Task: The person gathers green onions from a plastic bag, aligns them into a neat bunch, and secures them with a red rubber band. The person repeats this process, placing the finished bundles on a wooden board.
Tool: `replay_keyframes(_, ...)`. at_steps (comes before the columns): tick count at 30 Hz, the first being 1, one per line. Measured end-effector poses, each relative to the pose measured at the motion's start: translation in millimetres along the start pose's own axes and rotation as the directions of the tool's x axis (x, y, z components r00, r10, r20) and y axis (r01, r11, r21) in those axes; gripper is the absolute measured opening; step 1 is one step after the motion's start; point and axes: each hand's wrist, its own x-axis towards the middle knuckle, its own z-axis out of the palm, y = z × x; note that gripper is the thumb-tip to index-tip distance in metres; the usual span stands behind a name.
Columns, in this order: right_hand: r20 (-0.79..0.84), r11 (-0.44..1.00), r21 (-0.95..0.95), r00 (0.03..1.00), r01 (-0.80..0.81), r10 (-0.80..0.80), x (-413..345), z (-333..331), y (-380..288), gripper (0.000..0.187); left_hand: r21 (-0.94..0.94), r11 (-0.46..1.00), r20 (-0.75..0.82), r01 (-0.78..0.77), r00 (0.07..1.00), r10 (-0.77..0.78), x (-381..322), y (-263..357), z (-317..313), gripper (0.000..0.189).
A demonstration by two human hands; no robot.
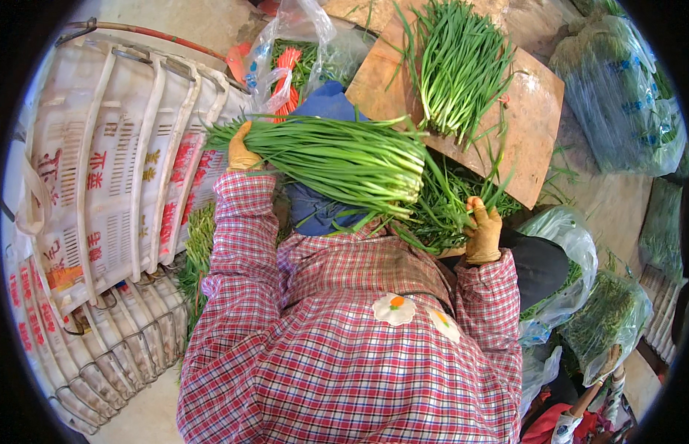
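Observation:
My left hand (pixel 243 149), in a tan glove, is closed around the leafy end of a large bunch of green Chinese chives (pixel 344 158). The bunch lies across in front of me with its pale stem ends to the right. My gloved right hand (pixel 482 228), its fingertips bare, pinches a few loose green blades right of the bunch. Loose chive leaves (pixel 441 213) lie beneath and beside them. Another pile of chives (pixel 461 72) rests on a brown board (pixel 536 127) ahead.
White plastic crates (pixel 122 144) stand at the left. Ahead, orange-red ties (pixel 287 77) lie by an open plastic bag (pixel 344 53) of greens. Filled clear bags (pixel 616 100) stand at the right. A co-worker's hands (pixel 611 361) touch a bag (pixel 605 316) at the lower right.

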Motion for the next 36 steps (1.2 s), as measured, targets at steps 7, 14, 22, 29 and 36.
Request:
replay_keyframes(7,0.585,0.956,-0.072,0.765,-0.284,0.271,-28,38,-1,0.036,0.061,0.987,-0.091,-0.146,0.984,0.151,-14,-22,-18,0.041)
replay_keyframes(14,0.775,0.870,0.018,0.557,-0.492,0.299,-26,126,27,0.019,-0.189,0.982,0.133,0.018,0.991,0.007,-13,-23,-29,0.043)
replay_keyframes(22,0.736,0.947,-0.130,0.612,-0.294,0.290,-54,0,-48,0.020,-0.120,0.992,0.122,-0.040,0.991,0.055,-2,-46,-52,0.045)
replay_keyframes(29,0.401,-0.499,-0.851,0.816,0.164,-0.416,-40,-19,-37,0.047,-0.133,0.990,0.094,-0.049,0.994,0.061,-8,-42,-37,0.049)
replay_keyframes(36,0.680,0.184,-0.508,0.523,0.841,-0.514,-51,87,-50,0.015,-0.139,0.985,0.033,-0.104,0.993,0.109,-24,-38,-9,0.046)
